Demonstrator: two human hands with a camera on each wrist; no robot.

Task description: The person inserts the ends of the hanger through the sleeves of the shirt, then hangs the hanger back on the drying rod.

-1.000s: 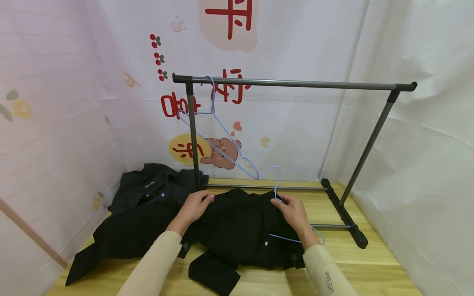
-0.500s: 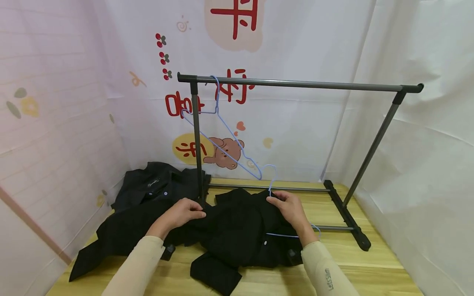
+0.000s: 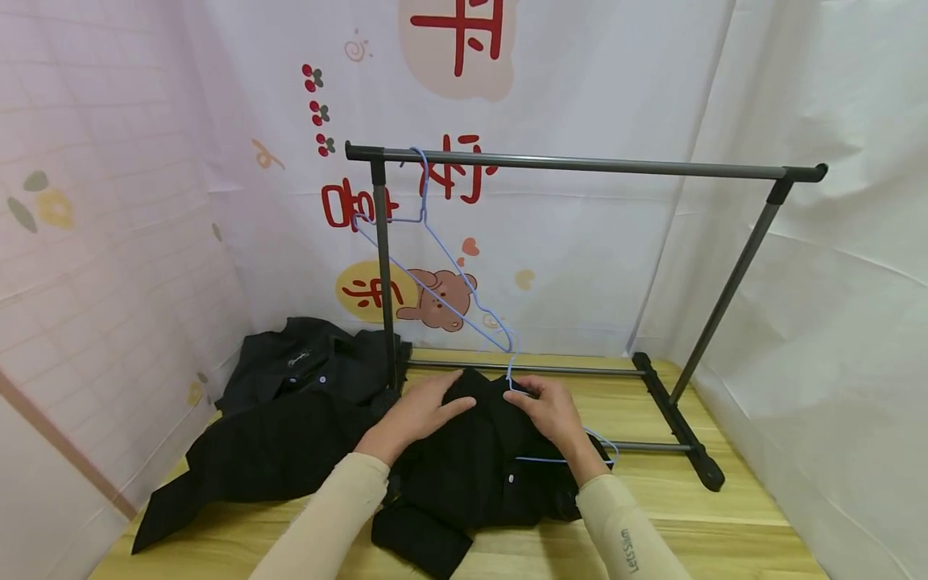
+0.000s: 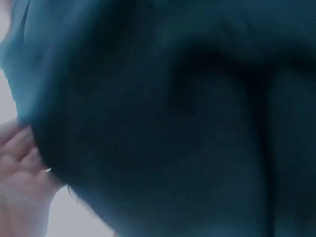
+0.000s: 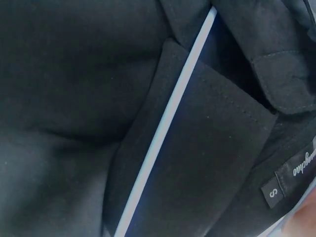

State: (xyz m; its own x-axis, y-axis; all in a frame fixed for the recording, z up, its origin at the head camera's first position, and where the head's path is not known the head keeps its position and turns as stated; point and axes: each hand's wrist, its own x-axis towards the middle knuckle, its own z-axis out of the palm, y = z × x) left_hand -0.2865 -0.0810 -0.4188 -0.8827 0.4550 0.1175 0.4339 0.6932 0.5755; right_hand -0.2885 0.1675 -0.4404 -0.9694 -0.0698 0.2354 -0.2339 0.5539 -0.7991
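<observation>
A black shirt (image 3: 464, 467) lies bunched on the wooden table in the head view. A blue wire hanger (image 3: 540, 460) is partly inside it, its hook rising above the collar. My right hand (image 3: 551, 411) pinches the hanger near the base of the hook, beside the collar. My left hand (image 3: 428, 407) touches the shirt's left side, with its thumb held apart from the fingers. Dark cloth (image 4: 148, 123) fills most of the left wrist view. The right wrist view shows the hanger bar (image 5: 165, 118) crossing the shirt front, near a size label (image 5: 272, 192).
A grey clothes rack (image 3: 580, 163) stands across the table, with another blue hanger (image 3: 464, 259) on the left of its rail. A second dark garment (image 3: 254, 451) is heaped at the left. Printed white cloth (image 3: 580, 258) hangs behind.
The left hand first drew left, then came back right onto the shirt, its thumb spreading. The right hand has shifted slightly left with the hanger, and the hook has tilted left.
</observation>
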